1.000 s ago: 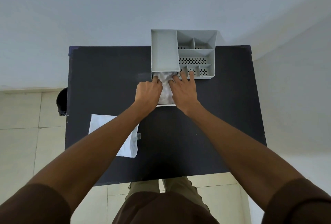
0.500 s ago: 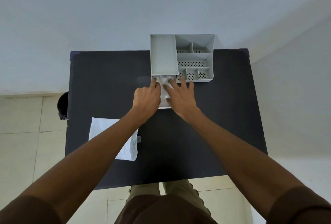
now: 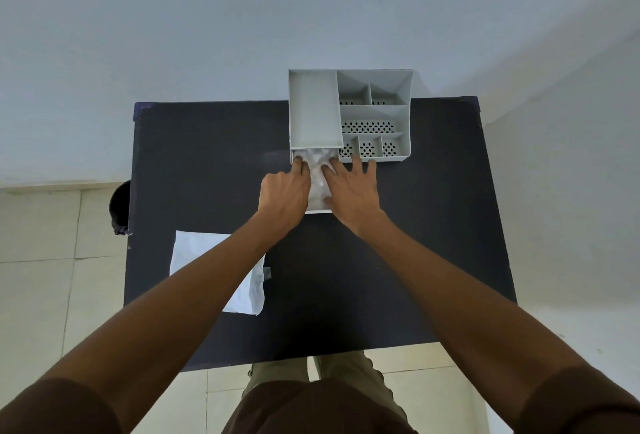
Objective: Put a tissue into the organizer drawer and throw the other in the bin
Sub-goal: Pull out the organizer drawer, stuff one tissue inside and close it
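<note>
A person is leaning over a dark desk [image 3: 398,260] with both arms stretched forward. A grey organizer [image 3: 349,111] is standing at the far edge of the desk, and its drawer [image 3: 320,210] is sticking out toward the person from under the organizer's left compartment. A crumpled white tissue [image 3: 318,173] is lying inside the pulled-out drawer. The left hand [image 3: 285,192] is resting on the drawer's left side, its fingers [image 3: 300,166] curled together and pressing down on the tissue near the organizer's front. The right hand [image 3: 349,191] is lying on the drawer's right side, its fingers [image 3: 356,163] spread apart and flat, some touching the tissue and some reaching to the organizer's front wall. A second tissue [image 3: 197,253] is lying flat on the near left part of the desk, partly hidden under the left forearm, well apart from the drawer. A dark bin [image 3: 119,205] is showing on the floor just beside the desk's left edge.
</note>
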